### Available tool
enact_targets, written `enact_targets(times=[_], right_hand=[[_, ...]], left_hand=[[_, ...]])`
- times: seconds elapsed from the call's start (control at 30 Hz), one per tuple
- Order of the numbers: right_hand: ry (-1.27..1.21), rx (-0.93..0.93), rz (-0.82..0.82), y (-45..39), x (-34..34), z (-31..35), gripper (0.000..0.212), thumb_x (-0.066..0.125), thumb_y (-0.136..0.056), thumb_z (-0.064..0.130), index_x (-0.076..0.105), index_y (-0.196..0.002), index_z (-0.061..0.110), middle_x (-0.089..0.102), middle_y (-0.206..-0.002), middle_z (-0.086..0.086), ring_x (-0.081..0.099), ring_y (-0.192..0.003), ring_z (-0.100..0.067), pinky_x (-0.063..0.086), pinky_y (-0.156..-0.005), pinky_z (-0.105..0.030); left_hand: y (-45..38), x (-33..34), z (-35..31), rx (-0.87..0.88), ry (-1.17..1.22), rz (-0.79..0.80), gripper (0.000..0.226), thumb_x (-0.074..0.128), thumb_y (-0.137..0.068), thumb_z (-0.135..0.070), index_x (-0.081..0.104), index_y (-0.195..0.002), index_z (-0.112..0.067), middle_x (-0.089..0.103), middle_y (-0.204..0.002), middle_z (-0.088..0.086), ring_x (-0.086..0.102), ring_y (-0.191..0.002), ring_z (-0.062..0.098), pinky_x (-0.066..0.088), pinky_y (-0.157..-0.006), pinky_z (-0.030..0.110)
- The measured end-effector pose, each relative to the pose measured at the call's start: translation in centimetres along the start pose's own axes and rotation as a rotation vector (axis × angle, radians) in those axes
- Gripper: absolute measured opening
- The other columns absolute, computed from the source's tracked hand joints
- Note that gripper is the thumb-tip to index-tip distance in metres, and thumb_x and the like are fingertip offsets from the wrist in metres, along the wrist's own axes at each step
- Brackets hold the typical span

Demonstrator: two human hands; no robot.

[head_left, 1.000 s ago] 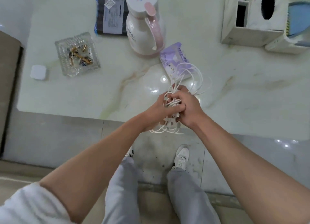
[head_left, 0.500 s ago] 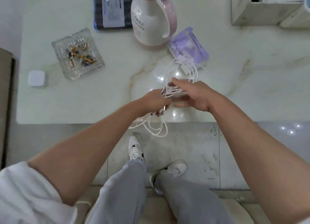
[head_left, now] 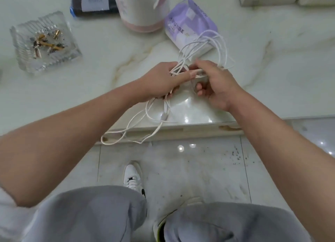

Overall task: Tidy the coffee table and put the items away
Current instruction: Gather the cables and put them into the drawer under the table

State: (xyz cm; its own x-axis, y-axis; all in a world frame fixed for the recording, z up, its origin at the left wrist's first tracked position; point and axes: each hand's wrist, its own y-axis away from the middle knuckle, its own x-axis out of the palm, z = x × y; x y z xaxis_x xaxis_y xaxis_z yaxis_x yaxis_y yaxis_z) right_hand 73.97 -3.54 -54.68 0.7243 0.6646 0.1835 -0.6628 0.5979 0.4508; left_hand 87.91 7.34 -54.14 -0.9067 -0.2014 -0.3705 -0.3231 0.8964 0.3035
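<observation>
1. The left hand (head_left: 163, 80) was curled shut around a bundle of white cable (head_left: 204, 47), gripping it at the middle of the coil; this looked like the anchor hold that keeps the loops together while they are wound.
2. The right hand (head_left: 215, 85) was half open, its thumb and forefinger pinched on a strand at the top of the bundle and the other fingers (head_left: 200, 92) loosely curled, free of the cord. I judged it to be the guiding hand, laying a turn across.
3. The cable sat at the centre of the frame, above the near part of the marble surface (head_left: 108, 74). Its upper loops fanned out over the purple tissue pack (head_left: 190, 24); whether they touched it could not be told.
4. Loose tails and an inline piece hung below the left hand and trailed over the near edge of the surface, toward the tiled floor (head_left: 190, 169). They would probably snag on that edge if pulled sideways.
5. Open room lay to the right of the hands. At upper left stood a glass ashtray (head_left: 43, 42), well apart; the white and pink jug (head_left: 143, 9) and a dark packet (head_left: 94, 4) stood at the top, near the loops.
</observation>
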Motion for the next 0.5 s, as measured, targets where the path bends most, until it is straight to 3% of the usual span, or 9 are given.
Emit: enact_targets(times=[0.13,0.23,0.4,0.5], right_hand=[[-0.04,-0.141,-0.088,1.1,0.4,-1.0,0.024,0.064,-0.092,0.034,0.06,-0.076,0.016,0.056,-0.053,0.001,0.049,-0.039,-0.012,0.04,-0.038,-0.02],[-0.001,-0.27,-0.169,3.1,0.9,-2.4,0.02,0.069,-0.087,0.027,0.058,-0.074,0.016,0.06,-0.059,-0.001,0.05,-0.038,-0.012,0.04,-0.039,-0.02],[0.008,-0.208,-0.148,9.3,-0.6,-4.0,0.028,0.074,-0.081,0.042,0.066,-0.091,0.018,0.066,-0.097,-0.001,0.059,-0.047,-0.011,0.049,-0.047,-0.023],[0.047,-0.213,-0.206,12.5,-6.5,-5.6,0.023,0.071,-0.083,0.041,0.068,-0.084,0.018,0.075,-0.089,-0.001,0.056,-0.045,-0.013,0.047,-0.045,-0.021]], left_hand=[[1.3,1.6,0.3,0.123,-0.121,-0.168,0.031,0.064,-0.087,-0.053,0.061,-0.078,-0.023,0.053,-0.057,-0.008,0.048,-0.05,0.01,0.042,-0.05,0.025],[3.4,2.8,0.7,0.162,-0.169,-0.256,0.044,0.064,-0.086,-0.055,0.065,-0.088,-0.011,0.053,-0.056,-0.006,0.047,-0.046,0.009,0.041,-0.047,0.021],[7.8,4.6,1.4,0.142,-0.15,-0.351,0.042,0.063,-0.087,-0.053,0.067,-0.089,-0.011,0.055,-0.058,-0.004,0.048,-0.042,0.005,0.041,-0.042,0.017],[8.4,6.1,0.6,0.148,-0.194,-0.336,0.048,0.062,-0.085,-0.058,0.065,-0.092,-0.01,0.054,-0.06,-0.004,0.05,-0.045,0.007,0.046,-0.046,0.024]])
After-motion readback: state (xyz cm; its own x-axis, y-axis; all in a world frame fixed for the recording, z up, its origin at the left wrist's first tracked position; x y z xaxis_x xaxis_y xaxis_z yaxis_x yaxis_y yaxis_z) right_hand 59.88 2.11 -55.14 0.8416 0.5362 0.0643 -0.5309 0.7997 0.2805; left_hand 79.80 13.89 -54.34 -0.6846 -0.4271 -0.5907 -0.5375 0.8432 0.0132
